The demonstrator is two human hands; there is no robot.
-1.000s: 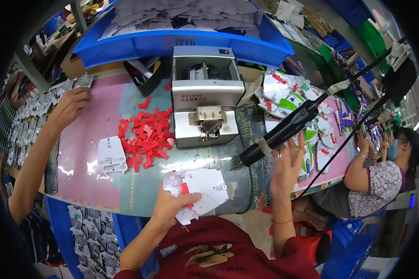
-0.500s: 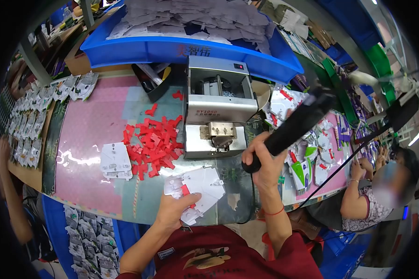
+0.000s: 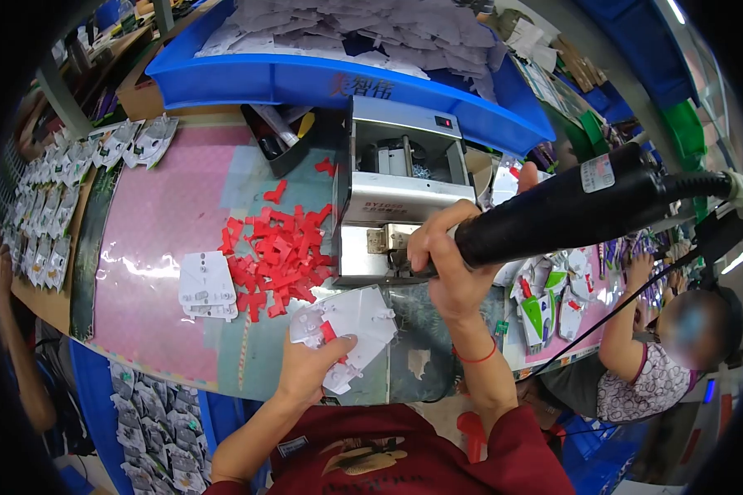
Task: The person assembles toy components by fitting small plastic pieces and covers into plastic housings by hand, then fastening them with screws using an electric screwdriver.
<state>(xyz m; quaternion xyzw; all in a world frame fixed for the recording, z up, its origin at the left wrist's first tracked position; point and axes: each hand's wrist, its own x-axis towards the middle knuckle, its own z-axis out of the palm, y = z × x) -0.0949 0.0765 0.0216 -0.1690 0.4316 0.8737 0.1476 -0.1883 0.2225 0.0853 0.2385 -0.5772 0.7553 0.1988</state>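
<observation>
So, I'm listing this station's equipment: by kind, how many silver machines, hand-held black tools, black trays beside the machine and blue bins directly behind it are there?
Silver machine: 1
Black tool, gripped in the right hand: 1
Black tray: 1
Blue bin: 1
Total: 4

The maroon shirt bears a tan print

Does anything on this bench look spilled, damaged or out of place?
A ragged tan patch on the tabletop, left of the right forearm, may be wear. Two red pieces lie apart, beyond the red pile.
</observation>
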